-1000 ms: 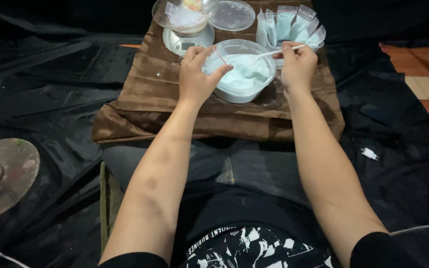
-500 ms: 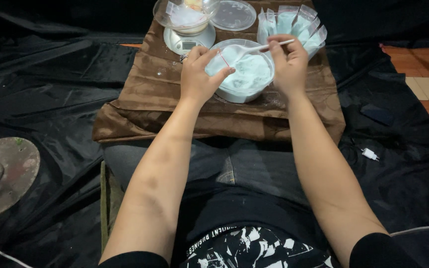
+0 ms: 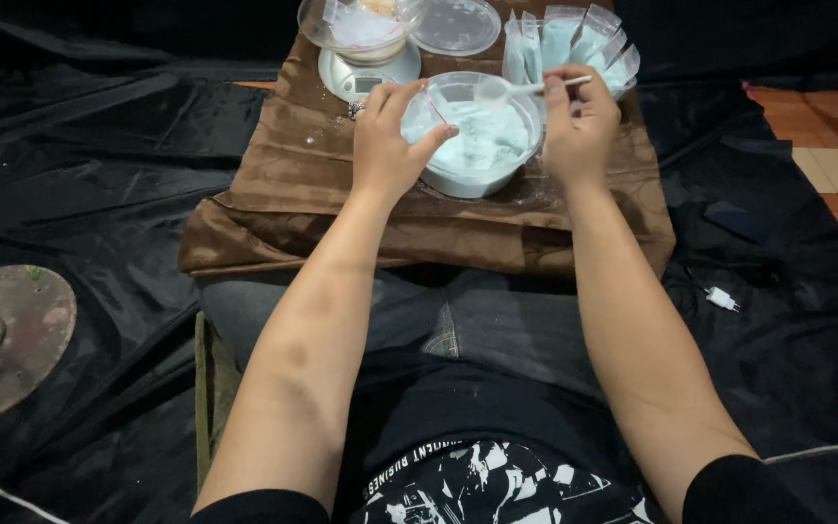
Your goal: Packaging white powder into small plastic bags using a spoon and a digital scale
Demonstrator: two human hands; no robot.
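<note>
A clear plastic bowl (image 3: 458, 180) of pale blue powder sits on a brown cloth (image 3: 283, 184). My left hand (image 3: 390, 146) pinches a small clear zip bag (image 3: 429, 114) open over the bowl's left rim. In my right hand (image 3: 579, 126) is a white plastic spoon (image 3: 516, 89), its scoop raised level above the bowl and pointing toward the bag. Behind the bowl stand several filled zip bags (image 3: 574, 44) of the same powder.
A small kitchen scale (image 3: 361, 78) carries a clear bowl (image 3: 361, 24) at the back, with a clear lid (image 3: 458, 24) beside it. Black plastic sheeting (image 3: 80, 184) covers the floor. A round rusty disc (image 3: 7, 335) lies left; a white plug (image 3: 722, 299) lies right.
My right hand has lifted the spoon out of the powder and brought it up toward the bag. My left hand has raised the bag a little above the bowl's rim.
</note>
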